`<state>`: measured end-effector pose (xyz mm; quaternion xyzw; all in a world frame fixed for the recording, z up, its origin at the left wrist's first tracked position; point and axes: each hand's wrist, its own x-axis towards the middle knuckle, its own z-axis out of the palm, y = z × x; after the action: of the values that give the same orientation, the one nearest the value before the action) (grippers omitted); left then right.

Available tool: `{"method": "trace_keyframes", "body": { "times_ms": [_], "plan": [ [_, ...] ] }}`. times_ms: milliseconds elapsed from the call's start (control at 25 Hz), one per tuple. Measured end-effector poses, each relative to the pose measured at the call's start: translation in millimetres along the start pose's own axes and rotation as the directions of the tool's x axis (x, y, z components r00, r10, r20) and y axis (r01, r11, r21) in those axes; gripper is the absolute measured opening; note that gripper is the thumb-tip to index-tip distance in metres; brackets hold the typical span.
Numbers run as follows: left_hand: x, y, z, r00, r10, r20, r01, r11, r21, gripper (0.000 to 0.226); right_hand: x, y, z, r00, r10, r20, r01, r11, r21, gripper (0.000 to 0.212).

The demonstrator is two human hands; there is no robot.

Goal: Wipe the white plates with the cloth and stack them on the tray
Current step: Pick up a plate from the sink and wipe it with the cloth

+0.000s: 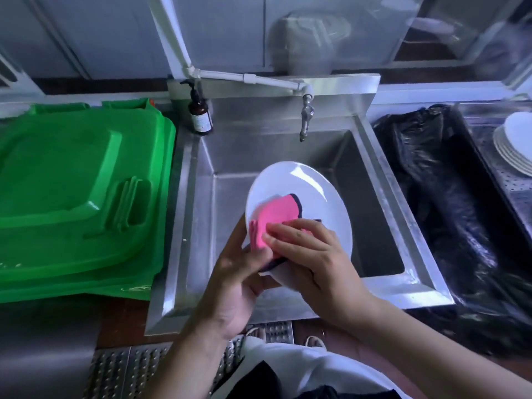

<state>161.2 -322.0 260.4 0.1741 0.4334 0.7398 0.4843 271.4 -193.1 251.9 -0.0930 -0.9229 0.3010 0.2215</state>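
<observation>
A steel sink (383,203) sits in the middle, with a tap (305,118) hanging over its far edge from a white pipe (259,79). A brown pump bottle (200,113) stands on the far left corner. A green bin lid (72,185) lies to the left, a black bag (431,182) to the right.
</observation>
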Motion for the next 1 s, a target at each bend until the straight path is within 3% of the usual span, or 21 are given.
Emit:
{"method": "trace_keyframes", "body": {
  "times_ms": [120, 240, 360, 480, 560, 600, 720, 800, 880, 1000],
  "plan": [
    [8, -12, -12, 0.996, -0.086, -0.037, 0.081, 0.99, -0.116, 0.051, -20, 1, 1, 0.995, 0.047, 0.086, -0.043, 0.998, -0.038, 0.034],
    [19, -22, -29, 0.99, -0.128, -0.056, 0.124, 0.99, -0.063, 0.056, -43, 4, -5, 0.969, 0.145, 0.2, -0.144, 0.989, -0.017, 0.038],
    [27, -27, -43, 0.976, -0.202, -0.079, 0.199, 0.979, -0.048, 0.048, -64, 4, -17, 0.908, 0.308, 0.283, -0.329, 0.944, 0.031, 0.043],
    [35, -36, -57, 0.94, -0.317, -0.126, 0.302, 0.945, -0.125, 0.044, -80, 9, -38, 0.726, 0.576, 0.376, -0.659, 0.739, 0.142, 0.043],
    [38, -42, -69, 0.917, -0.37, -0.15, 0.347, 0.924, -0.16, 0.04, -91, 26, -48, 0.594, 0.711, 0.376, -0.785, 0.614, 0.078, 0.05],
    [39, -45, -74, 0.902, -0.397, -0.166, 0.372, 0.913, -0.167, 0.036, -99, 39, -52, 0.57, 0.761, 0.309, -0.803, 0.596, 0.013, 0.049],
    [41, -50, -86, 0.848, -0.482, -0.22, 0.451, 0.875, -0.178, 0.034, -118, 77, -47, 0.672, 0.739, -0.047, -0.726, 0.646, -0.235, 0.048],
    [43, -51, -92, 0.817, -0.523, -0.243, 0.491, 0.851, -0.184, 0.03, -129, 97, -31, 0.741, 0.647, -0.181, -0.662, 0.656, -0.363, 0.051],
    [44, -52, -97, 0.805, -0.538, -0.248, 0.517, 0.843, -0.151, 0.029, -143, 111, -4, 0.78, 0.616, -0.114, -0.602, 0.686, -0.408, 0.049],
    [45, -52, -102, 0.822, -0.523, -0.225, 0.52, 0.851, -0.077, 0.038, -169, 118, 39, 0.645, 0.762, 0.06, -0.678, 0.607, -0.414, 0.055]
  ]
}}
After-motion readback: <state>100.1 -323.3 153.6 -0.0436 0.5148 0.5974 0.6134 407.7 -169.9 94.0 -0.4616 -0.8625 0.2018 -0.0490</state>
